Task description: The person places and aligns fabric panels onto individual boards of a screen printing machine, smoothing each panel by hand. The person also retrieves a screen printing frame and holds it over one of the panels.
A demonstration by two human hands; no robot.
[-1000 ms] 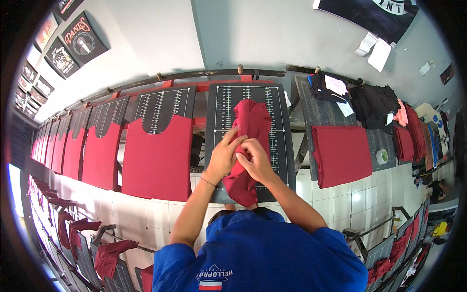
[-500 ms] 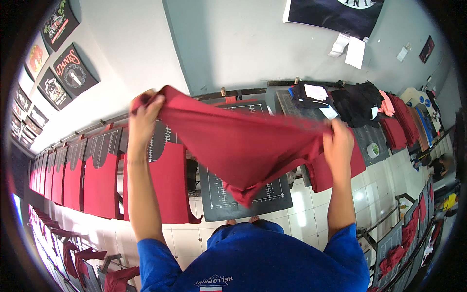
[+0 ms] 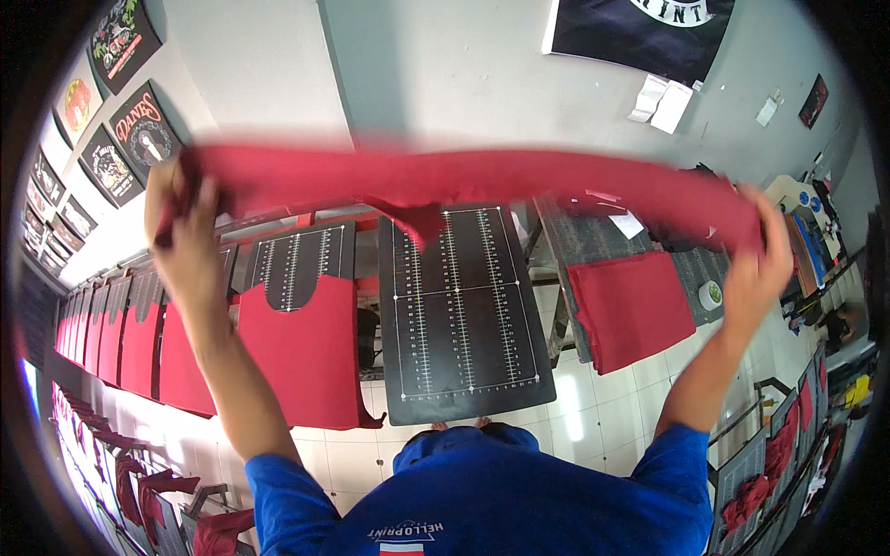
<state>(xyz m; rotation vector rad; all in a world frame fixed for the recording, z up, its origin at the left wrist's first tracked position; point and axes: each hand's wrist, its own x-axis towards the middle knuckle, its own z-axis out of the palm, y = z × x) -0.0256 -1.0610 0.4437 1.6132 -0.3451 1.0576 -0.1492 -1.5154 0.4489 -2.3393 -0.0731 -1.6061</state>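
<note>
A dark red piece of fabric (image 3: pixel 445 176) is stretched wide in the air between my two raised hands, its outline smeared by motion. My left hand (image 3: pixel 190 208) grips its left end, and my right hand (image 3: pixel 765 241) has hold of the right end. A small flap hangs from its middle. Below it lies a black printing board (image 3: pixel 456 324) with white ruler marks, bare of cloth. To its left, a red garment panel (image 3: pixel 301 352) with a scooped neckline covers most of another marked board (image 3: pixel 297 250).
A folded stack of red fabric (image 3: pixel 635 310) sits on the dark table at right, beside a small white tub (image 3: pixel 710 295) with green contents. More boards with red panels (image 3: pixel 139 347) run off to the left. Racks with red cloth (image 3: pixel 746 500) stand behind on both sides.
Both hands have moved up and apart. The fabric, which hung in a drooping triangle over the board, is now pulled into a long band higher up, uncovering the board.
</note>
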